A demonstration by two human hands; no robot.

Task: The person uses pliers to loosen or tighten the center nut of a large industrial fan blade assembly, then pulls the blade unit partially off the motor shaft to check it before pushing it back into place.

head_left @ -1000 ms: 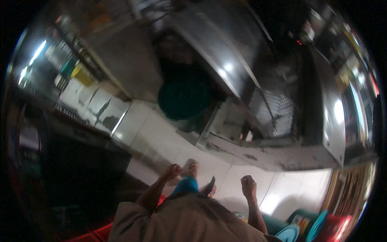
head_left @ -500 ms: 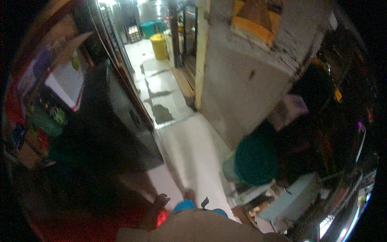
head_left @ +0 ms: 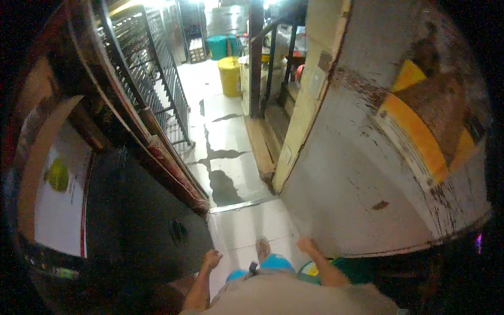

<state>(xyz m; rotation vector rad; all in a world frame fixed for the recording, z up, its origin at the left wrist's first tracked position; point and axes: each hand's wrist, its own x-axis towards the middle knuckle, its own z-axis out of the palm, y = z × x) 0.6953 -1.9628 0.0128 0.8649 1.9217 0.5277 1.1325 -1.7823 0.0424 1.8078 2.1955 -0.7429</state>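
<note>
My left hand (head_left: 213, 258) hangs low beside the dark door panel (head_left: 139, 220), its fingers loosely curled with nothing visible in them. On the other side, my right hand (head_left: 306, 244) is also curled, and no object shows in it. It is nearest to the lower part of the stained grey door (head_left: 352, 178); whether it touches the door, I cannot tell. Between the hands, my foot (head_left: 263, 245) shows on the pale tiled floor (head_left: 231, 231), below blue shorts (head_left: 277, 262). A metal threshold strip (head_left: 244, 204) crosses the doorway ahead.
Past the threshold, a wet-marked floor (head_left: 231, 139) runs between a metal rack (head_left: 152, 73) on the left and wooden steps (head_left: 278, 126) on the right. A yellow bin (head_left: 230, 76) and teal tubs (head_left: 218, 47) stand farther back. A green lidded container (head_left: 341, 268) is by my right forearm.
I have moved forward toward the doorway, so the rack, steps and yellow bin look closer. Both arms have swung into fuller view. The green container has slipped back beside my right forearm.
</note>
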